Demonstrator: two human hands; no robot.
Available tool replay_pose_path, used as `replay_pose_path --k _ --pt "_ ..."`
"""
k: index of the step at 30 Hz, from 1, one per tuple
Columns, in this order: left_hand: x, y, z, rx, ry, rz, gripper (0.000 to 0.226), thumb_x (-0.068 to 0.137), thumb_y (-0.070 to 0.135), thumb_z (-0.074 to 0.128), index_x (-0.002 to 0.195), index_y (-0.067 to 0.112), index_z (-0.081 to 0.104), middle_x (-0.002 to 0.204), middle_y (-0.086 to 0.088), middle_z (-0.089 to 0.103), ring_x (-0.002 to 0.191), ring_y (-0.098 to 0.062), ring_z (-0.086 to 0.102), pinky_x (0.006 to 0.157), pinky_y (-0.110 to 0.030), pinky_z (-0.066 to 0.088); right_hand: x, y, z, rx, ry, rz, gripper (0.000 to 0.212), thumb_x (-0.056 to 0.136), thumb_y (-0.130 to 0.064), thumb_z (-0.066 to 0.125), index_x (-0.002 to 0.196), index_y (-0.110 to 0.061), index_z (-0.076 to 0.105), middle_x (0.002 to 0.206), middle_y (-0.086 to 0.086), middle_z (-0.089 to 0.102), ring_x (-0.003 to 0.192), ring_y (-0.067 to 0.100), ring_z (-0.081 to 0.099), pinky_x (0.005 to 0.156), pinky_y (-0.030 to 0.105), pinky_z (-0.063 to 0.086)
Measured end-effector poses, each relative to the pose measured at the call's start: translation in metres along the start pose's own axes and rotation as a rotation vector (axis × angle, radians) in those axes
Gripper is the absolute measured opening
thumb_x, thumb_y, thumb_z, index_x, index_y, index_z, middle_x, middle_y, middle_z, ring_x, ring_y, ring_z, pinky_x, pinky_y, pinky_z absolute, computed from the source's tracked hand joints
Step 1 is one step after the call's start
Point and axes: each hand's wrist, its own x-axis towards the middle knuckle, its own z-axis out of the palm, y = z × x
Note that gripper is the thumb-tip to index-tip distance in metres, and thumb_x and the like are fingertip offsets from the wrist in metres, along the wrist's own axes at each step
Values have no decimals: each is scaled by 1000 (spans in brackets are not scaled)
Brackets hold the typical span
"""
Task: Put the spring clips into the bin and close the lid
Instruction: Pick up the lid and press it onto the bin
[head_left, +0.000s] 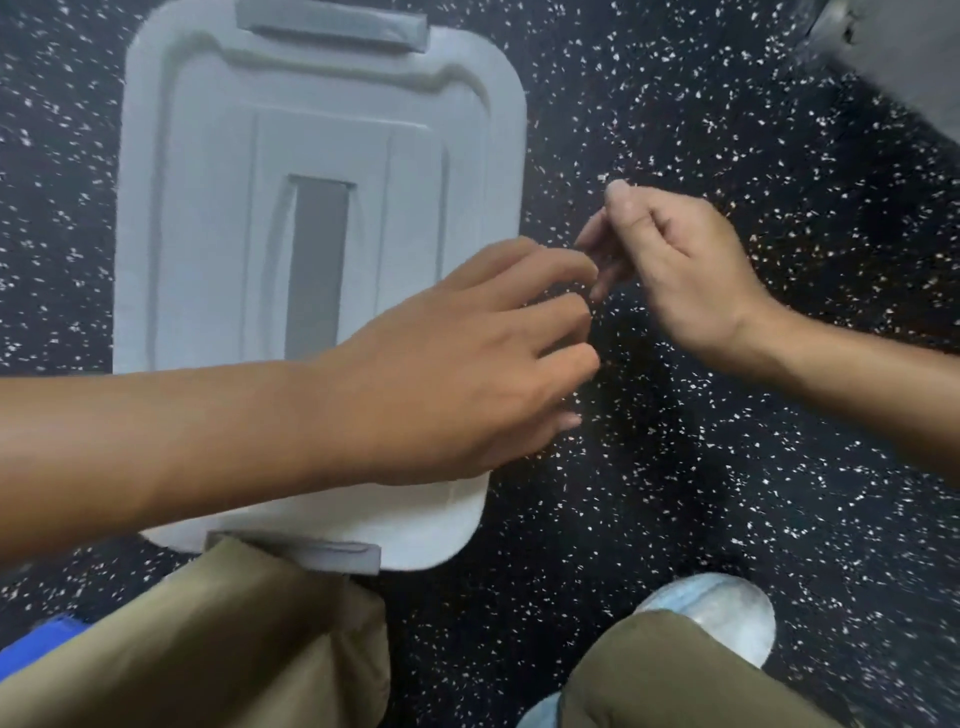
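A light grey bin seen from above has its lid (208, 156) lying flat on it, with a darker latch at the far end (332, 26) and another at the near end (332, 556). No spring clips show anywhere. My left hand (467, 374) reaches across the lid's right edge, fingers apart and curled, holding nothing. My right hand (675, 270) hovers over the floor just right of the bin, loosely curled with the thumb up. Its fingertips almost touch those of the left hand, and nothing shows in it.
The bin stands on a black speckled floor (675, 467). My knees in olive trousers (234, 649) fill the bottom edge, with a pale shoe (727, 608) at the lower right. A blue object (41, 639) peeks in at the bottom left and a grey object (909, 52) at the top right.
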Motion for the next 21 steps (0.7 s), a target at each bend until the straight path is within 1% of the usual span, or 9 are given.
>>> replay_pose_path --k 2,4,6,8,12,17,19,21 --pt "1 0 4 40 -43 -20 40 102 40 40 91 10 63 100 -10 68 125 -35 52 115 -46 26 -5 6 6 11 -6 26 50 105 -44 39 87 -7 68 69 -2 70 58 21 68 64 43 56" --pt "1 1 6 53 -61 -34 43 103 40 35 85 12 62 86 -7 67 108 -33 58 116 -47 24 -7 11 13 60 -2 69 50 103 -45 41 85 -7 67 68 2 71 57 23 66 63 44 55" --pt "1 1 8 55 -47 -49 43 103 39 35 80 13 61 76 -4 63 94 -31 57 116 -47 24 -12 16 19 90 17 100 49 102 -47 41 82 -9 67 68 4 71 56 27 65 62 45 55" --pt "0 3 9 60 -33 -61 40 102 37 38 77 14 60 72 -3 61 87 -31 55 115 -46 26 -18 18 25 91 41 124 48 102 -48 41 80 -13 67 67 4 71 54 23 64 61 43 54" --pt "1 6 6 55 -21 -67 39 100 34 41 74 13 61 67 -2 60 81 -29 52 113 -45 31 -40 13 30 72 80 188 45 105 -41 42 80 -13 67 67 2 72 52 16 62 61 34 53" --pt "4 6 6 92 -56 -74 41 99 36 40 71 14 59 65 -1 60 82 -28 52 112 -44 30 -76 2 29 100 103 302 40 105 -37 42 82 -15 66 70 0 71 52 11 60 61 27 52" --pt "5 9 3 104 -74 -78 38 97 35 43 70 14 58 64 0 59 82 -29 52 111 -44 31 -95 -3 30 51 82 330 38 105 -37 42 82 -18 65 72 0 73 52 10 62 62 29 53" --pt "7 13 -2 124 -92 -95 34 94 31 47 69 13 62 62 1 61 82 -29 53 111 -44 30 -115 -10 28 12 44 358 36 104 -38 43 82 -20 65 73 -2 73 52 11 64 65 33 55"
